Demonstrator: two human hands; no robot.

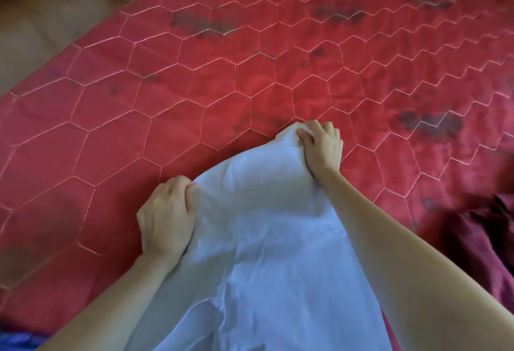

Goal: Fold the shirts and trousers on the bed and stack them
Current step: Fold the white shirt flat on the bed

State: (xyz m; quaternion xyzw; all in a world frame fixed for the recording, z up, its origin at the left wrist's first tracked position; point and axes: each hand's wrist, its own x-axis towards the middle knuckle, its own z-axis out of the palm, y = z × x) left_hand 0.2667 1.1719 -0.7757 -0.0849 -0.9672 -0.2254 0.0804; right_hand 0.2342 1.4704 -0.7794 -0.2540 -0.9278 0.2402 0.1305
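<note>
Garment gripped at both far corners

White garment [258,239] lies on the red quilted bed [222,72], its long axis running from the person outward. Left hand [167,217] grips its left edge with curled fingers; right hand [322,147] pinches the far corner, farther out. A maroon cloth [484,239] lies to the garment's right.

A bedroom in a home, it seems: a red quilted bedcover [250,78] stitched in hexagons fills the view, with loose garments lying on it and brown floor [41,22] beside, blurred.
</note>
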